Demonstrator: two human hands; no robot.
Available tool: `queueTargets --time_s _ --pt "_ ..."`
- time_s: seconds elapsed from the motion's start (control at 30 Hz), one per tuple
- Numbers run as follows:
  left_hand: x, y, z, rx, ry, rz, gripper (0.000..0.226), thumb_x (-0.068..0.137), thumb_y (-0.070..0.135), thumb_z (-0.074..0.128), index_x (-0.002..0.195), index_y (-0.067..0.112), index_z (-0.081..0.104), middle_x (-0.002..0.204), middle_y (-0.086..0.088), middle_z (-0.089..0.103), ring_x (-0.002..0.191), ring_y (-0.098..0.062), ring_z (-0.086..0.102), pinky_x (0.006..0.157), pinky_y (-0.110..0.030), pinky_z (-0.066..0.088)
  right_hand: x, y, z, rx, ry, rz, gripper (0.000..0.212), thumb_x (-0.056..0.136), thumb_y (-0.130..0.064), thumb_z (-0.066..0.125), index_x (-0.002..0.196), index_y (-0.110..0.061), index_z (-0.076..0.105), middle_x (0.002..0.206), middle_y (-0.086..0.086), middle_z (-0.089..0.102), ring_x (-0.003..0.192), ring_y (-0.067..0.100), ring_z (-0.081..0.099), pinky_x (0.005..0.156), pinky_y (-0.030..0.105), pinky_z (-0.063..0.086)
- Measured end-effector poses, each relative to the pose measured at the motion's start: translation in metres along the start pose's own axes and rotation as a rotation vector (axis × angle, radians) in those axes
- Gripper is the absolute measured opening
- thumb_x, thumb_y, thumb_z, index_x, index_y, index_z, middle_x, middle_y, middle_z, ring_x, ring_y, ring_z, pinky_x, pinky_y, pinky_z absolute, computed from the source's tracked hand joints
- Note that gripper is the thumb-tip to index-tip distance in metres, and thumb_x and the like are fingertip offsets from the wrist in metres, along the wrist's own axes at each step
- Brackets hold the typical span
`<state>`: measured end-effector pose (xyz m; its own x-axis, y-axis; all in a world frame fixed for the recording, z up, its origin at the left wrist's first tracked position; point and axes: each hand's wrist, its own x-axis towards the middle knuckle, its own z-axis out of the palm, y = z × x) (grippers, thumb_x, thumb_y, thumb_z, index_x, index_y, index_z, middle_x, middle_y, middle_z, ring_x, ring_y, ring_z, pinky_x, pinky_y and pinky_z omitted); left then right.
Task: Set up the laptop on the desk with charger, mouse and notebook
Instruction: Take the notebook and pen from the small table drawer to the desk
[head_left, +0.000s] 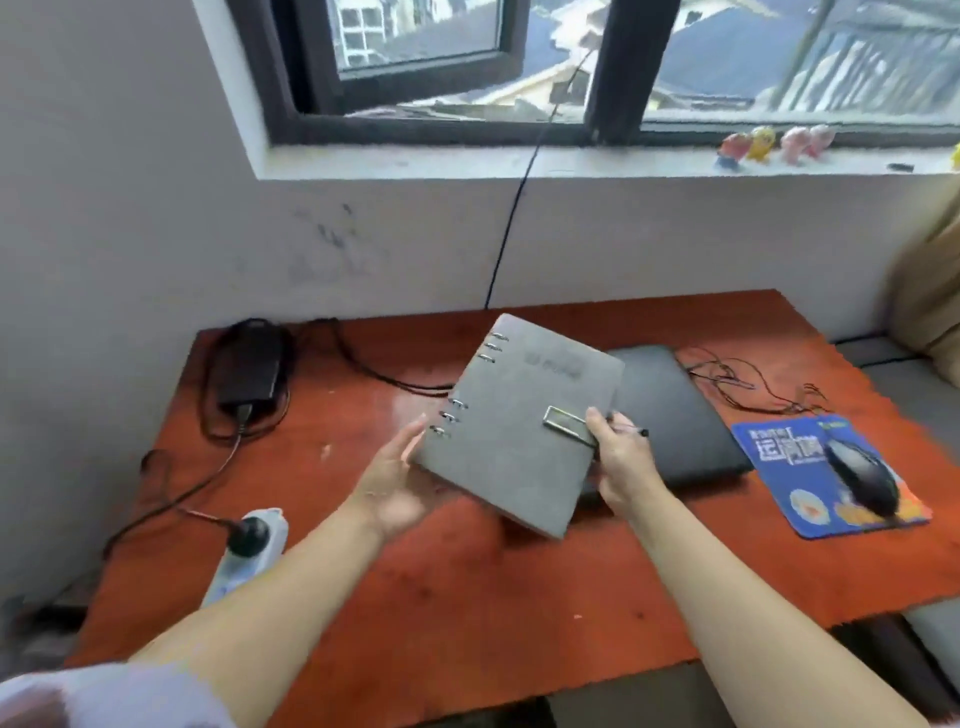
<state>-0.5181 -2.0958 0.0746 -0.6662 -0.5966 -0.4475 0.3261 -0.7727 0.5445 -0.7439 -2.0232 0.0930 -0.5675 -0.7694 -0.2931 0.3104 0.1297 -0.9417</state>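
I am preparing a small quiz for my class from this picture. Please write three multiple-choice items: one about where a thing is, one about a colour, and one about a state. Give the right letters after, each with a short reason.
1. Where is the mouse?
A. On the blue mouse pad
B. On the windowsill
C. On top of the laptop

2. What colour is the notebook cover?
A. Red
B. Grey
C. Blue

3. In what state is the laptop?
A. Open, screen lit
B. Open, screen dark
C. Closed, lying flat

Answers:
1. A: the mouse lies on the pad, at the right side of the desk.
2. B: the ring-bound cover is grey; the right hand grips its edge and the left hand supports it from the other side.
3. C: the dark lid is down, flat on the desk behind the notebook.
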Motion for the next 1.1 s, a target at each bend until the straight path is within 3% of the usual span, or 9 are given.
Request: queueTargets --time_s 0.1,0.17,0.27,0.4,0.57,0.67,0.83,0.93,1.1 --pt "-0.02 0.013 -0.035 0.286 0.149 0.03 0.022 0.093 0.028 0.05 0.107 0.02 0.064 0.095 0.003 0.074 0.081 -0.011 0.069 0.069 -0.026 0.054 0.0 0.017 0.038 -0.228 -0.108 -0.074 0.034 0.095 -0.006 0.047 0.063 -0.019 0.049 0.058 -0.011 0.058 0.047 -0.007 0.054 0.047 0.01 0.045" --pt "-0.027 0.007 -0.052 0.497 0.279 0.051 0.024 0.095 0.019 0.048 0.118 0.016 0.057 0.105 -0.001 0.069 0.087 -0.013 0.065 0.073 -0.027 0.05 -0.002 0.03 0.06 -0.432 -0.128 -0.155 0.028 0.095 -0.006 0.046 0.069 -0.015 0.051 0.064 -0.002 0.058 0.056 -0.001 0.055 0.056 0.014 0.043" --pt "-0.034 -0.008 -0.074 0.57 0.415 0.077 0.025 0.095 0.011 0.049 0.119 0.008 0.053 0.111 -0.009 0.062 0.092 -0.017 0.06 0.076 -0.026 0.047 -0.001 0.054 0.08 -0.656 -0.177 -0.212 0.014 0.094 -0.01 0.044 0.091 -0.006 0.057 0.081 0.01 0.056 0.076 0.02 0.051 0.071 0.031 0.039" --pt "-0.04 -0.03 -0.1 0.71 0.604 0.124 0.025 0.091 0.009 0.055 0.115 0.005 0.056 0.109 -0.01 0.063 0.103 -0.023 0.059 0.086 -0.029 0.047 -0.006 0.084 0.092 -0.893 -0.235 -0.249 0.029 0.095 -0.012 0.041 0.121 -0.001 0.047 0.089 0.015 0.053 0.088 0.027 0.051 0.08 0.036 0.041" --pt "-0.041 -0.04 -0.124 1.003 0.818 0.134 0.028 0.082 0.018 0.067 0.107 0.009 0.06 0.102 -0.008 0.061 0.093 -0.022 0.06 0.085 -0.031 0.047 -0.017 0.111 0.094 -0.913 -0.325 -0.302 0.049 0.091 -0.003 0.042 0.138 -0.014 0.035 0.117 0.012 0.053 0.106 0.028 0.053 0.079 0.02 0.034" --pt "-0.038 -0.04 -0.132 1.199 0.86 0.128 0.035 0.077 0.022 0.071 0.106 0.006 0.061 0.094 -0.005 0.049 0.085 -0.019 0.052 0.083 -0.028 0.042 -0.013 0.122 0.086 -0.967 -0.34 -0.286 0.049 0.093 -0.006 0.045 0.141 -0.011 0.036 0.134 0.012 0.051 0.12 0.027 0.049 0.093 0.025 0.036" --pt "-0.037 -0.04 -0.132 1.2 0.834 0.107 0.043 0.075 0.023 0.071 0.112 0.011 0.053 0.09 -0.003 0.047 0.076 -0.017 0.05 0.071 -0.027 0.039 -0.011 0.125 0.079 -1.019 -0.351 -0.265 0.054 0.092 -0.003 0.044 0.144 -0.011 0.031 0.145 0.01 0.042 0.132 0.024 0.04 0.105 0.029 0.032" --pt "-0.037 -0.039 -0.129 1.214 0.805 0.096 0.053 0.077 0.025 0.068 0.125 0.017 0.045 0.091 -0.005 0.048 0.076 -0.018 0.05 0.068 -0.028 0.037 -0.013 0.118 0.086 -1.125 -0.365 -0.453 0.067 0.082 0.006 0.044 0.145 -0.011 0.028 0.146 0.013 0.039 0.132 0.029 0.037 0.104 0.036 0.035" --pt "-0.038 -0.044 -0.119 1.233 0.774 0.079 0.06 0.079 0.025 0.066 0.133 0.018 0.039 0.11 -0.018 0.055 0.096 -0.03 0.056 0.076 -0.033 0.042 -0.025 0.122 0.115 -1.503 -0.702 -0.663 0.075 0.084 -0.001 0.043 0.148 -0.011 0.007 0.156 0.012 0.019 0.146 0.024 0.009 0.119 0.037 0.013"
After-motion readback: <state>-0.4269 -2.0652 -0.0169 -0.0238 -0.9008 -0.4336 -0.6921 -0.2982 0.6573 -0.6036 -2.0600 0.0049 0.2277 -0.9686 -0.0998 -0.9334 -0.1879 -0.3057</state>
